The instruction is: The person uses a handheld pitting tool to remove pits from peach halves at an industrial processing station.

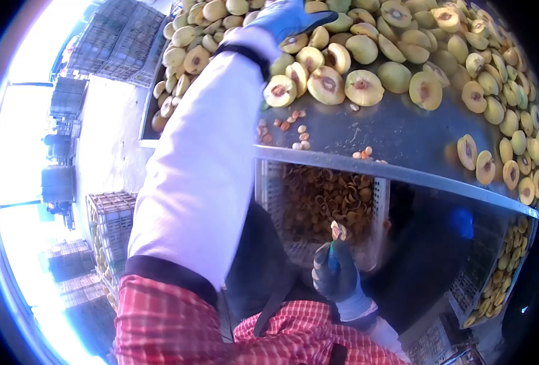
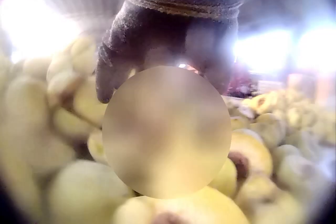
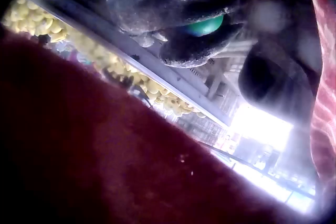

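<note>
My left hand [image 1: 284, 19], in a blue glove, reaches over heaped halved yellow fruit [image 1: 364, 88] at the top of the head view, its thumb extended. In the left wrist view, the gloved hand [image 2: 173, 37] is spread above the fruit [image 2: 86, 190]; a blurred disc hides what lies between the fingers. Low in the head view, my right hand [image 1: 336, 277], in a dark glove, grips a green-handled tool [image 1: 333, 258]. A small pale and brown piece [image 1: 339, 231] is at its upper end. The right wrist view shows curled fingers around the green handle [image 3: 206, 26].
A metal table [image 1: 403, 125] carries the fruit, with small pits [image 1: 303, 137] near its front edge. Below that edge stands a white crate [image 1: 380, 207] of brown pieces. Another fruit crate [image 1: 464, 301] is at lower right; stacked crates [image 1: 114, 36] stand at left.
</note>
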`<state>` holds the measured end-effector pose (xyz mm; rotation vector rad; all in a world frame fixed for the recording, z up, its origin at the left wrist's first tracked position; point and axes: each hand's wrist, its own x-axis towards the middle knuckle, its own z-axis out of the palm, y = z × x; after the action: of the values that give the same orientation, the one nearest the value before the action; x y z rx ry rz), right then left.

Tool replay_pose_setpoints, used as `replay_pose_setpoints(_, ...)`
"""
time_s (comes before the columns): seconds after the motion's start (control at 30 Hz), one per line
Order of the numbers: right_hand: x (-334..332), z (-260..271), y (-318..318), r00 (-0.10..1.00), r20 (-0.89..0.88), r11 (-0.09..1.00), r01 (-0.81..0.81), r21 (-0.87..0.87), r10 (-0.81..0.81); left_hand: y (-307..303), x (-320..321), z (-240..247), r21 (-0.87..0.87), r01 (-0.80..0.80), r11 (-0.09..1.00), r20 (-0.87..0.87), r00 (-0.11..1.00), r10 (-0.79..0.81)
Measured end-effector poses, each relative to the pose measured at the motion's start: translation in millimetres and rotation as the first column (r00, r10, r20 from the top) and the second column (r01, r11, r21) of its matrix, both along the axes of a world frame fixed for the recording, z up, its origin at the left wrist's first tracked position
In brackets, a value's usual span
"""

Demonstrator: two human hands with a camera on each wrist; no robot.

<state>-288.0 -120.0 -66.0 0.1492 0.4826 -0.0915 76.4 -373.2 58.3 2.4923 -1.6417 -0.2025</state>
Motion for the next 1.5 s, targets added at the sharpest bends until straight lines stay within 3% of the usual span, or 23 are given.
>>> replay_pose_setpoints(0.03,2.5,5.3,-4.1,0.999,-0.044,0.999,0.003,-0.04,-0.005,-23.9,13.8,-35.2,-0.045,-0.016,0.999,-0.174,0.985,0.008)
replay_pose_setpoints(0.07,6.9,13.3,-7.2,0.983,-0.184,0.99,-0.029,-0.136,0.004,-42.3,19.1,-55.1,-0.064,-0.08,0.995,-0.071,0.995,0.075)
replay_pose_setpoints(0.1,7.4,10.4,-7.6,0.977,-0.212,0.99,-0.04,-0.135,0.01,-57.9,20.8,-68.1,-0.093,-0.142,0.986,0.03,0.989,0.145)
replay_pose_setpoints(0.17,10.0,11.9,-8.7,0.958,-0.287,1.0,-0.018,-0.004,0.016,-70.6,52.4,-78.2,-0.083,0.065,0.994,-0.124,0.989,-0.075)
replay_pose_setpoints(0.23,9.2,14.4,-10.6,0.947,-0.317,0.989,-0.084,-0.125,0.041,-69.4,56.8,-66.7,0.198,0.215,0.956,-0.074,0.976,-0.205)
replay_pose_setpoints(0.3,8.8,17.5,-11.5,0.946,-0.319,0.977,-0.115,-0.182,0.052,-46.5,43.0,-81.1,0.12,0.13,0.984,0.173,0.973,-0.15)
replay_pose_setpoints(0.37,6.8,16.6,-10.9,0.953,-0.3,0.979,-0.109,-0.173,0.054,-26.0,42.4,-82.3,0.239,0.286,0.928,0.064,0.949,-0.309)
replay_pose_setpoints(0.43,5.5,20.3,-9.3,0.953,-0.3,0.976,-0.109,-0.189,0.048,9.1,21.2,-78.3,0.213,0.346,0.914,0.01,0.934,-0.356)
replay_pose_setpoints(0.53,4.5,27.5,-5.2,0.957,-0.291,0.956,-0.099,-0.276,0.015,61.3,-26.0,-43.8,0.089,0.267,0.959,-0.264,0.935,-0.236)
replay_pose_setpoints(0.63,3.0,31.3,-0.2,0.953,-0.298,0.939,-0.058,-0.338,-0.048,103.2,-60.0,-20.1,-0.206,0.15,0.967,-0.043,0.986,-0.162)
replay_pose_setpoints(0.67,-2.6,33.7,-3.7,0.972,-0.236,0.905,-0.085,-0.416,-0.017,119.9,-68.5,-16.0,-0.294,0.179,0.939,-0.156,0.96,-0.232)
replay_pose_setpoints(0.7,-6.9,34.9,-6.6,0.986,-0.156,0.824,-0.044,-0.565,-0.054,136.0,-78.3,-12.7,-0.382,0.198,0.903,-0.26,0.914,-0.31)
replay_pose_setpoints(0.77,-15.4,36.9,-10.7,0.996,0.006,0.599,0.057,-0.799,-0.087,170.7,-116.5,-5.4,-0.491,0.301,0.817,-0.275,0.837,-0.473)
replay_pose_setpoints(0.8,-23.8,64.4,-20.7,0.997,0.071,0.915,0.037,-0.403,-0.009,192.9,-137.7,-12.5,-0.507,0.209,0.837,-0.409,0.796,-0.446)
replay_pose_setpoints(0.83,-28.0,69.5,-28.9,0.952,0.301,0.917,0.081,-0.391,0.044,215.0,-158.9,-21.6,-0.505,0.112,0.856,-0.536,0.737,-0.412)
replay_pose_setpoints(0.9,-23.1,71.6,-27.2,0.924,0.376,0.98,0.131,-0.15,-0.066,252.8,-191.7,-35.3,-0.362,-0.168,0.917,-0.841,0.482,-0.244)
replay_pose_setpoints(0.93,-18.9,64.6,-25.3,0.991,0.105,0.942,0.109,-0.319,-0.079,266.3,-208.8,-36.3,-0.262,-0.318,0.911,-0.948,0.264,-0.18)
replay_pose_setpoints(0.97,-16.2,57.9,-21.4,0.977,-0.17,0.884,0.034,-0.466,-0.127,276.4,-212.6,-48.8,-0.321,-0.282,0.904,-0.879,0.444,-0.173)
replay_pose_setpoints(1.03,-18.0,60.4,-16.7,0.975,-0.203,0.743,-0.067,-0.666,-0.094,300.7,-221.2,-57.6,-0.097,-0.474,0.875,-0.984,0.178,-0.012)
replay_pose_setpoints(1.13,-15.5,56.6,-4.6,0.954,-0.268,0.5,-0.168,-0.85,-0.136,313.5,-239.9,-53.1,-0.054,-0.583,0.811,-0.985,0.163,0.051)
replay_pose_setpoints(1.23,-9.6,42.7,14.1,0.925,-0.247,0.09,-0.23,-0.969,-0.288,312.8,-254.1,-49.2,-0.107,-0.666,0.738,-0.99,0.14,-0.017)
replay_pose_setpoints(1.4,-11.9,42.5,30.6,0.872,-0.115,-0.202,-0.235,-0.951,-0.475,310.8,-264.1,-60.2,-0.225,-0.677,0.7,-0.95,0.314,-0.002)
replay_pose_setpoints(1.5,-14.2,23.8,37.3,0.9,-0.183,-0.047,-0.218,-0.975,-0.395,306.5,-266.5,-60.4,-0.219,-0.669,0.71,-0.958,0.286,-0.026)
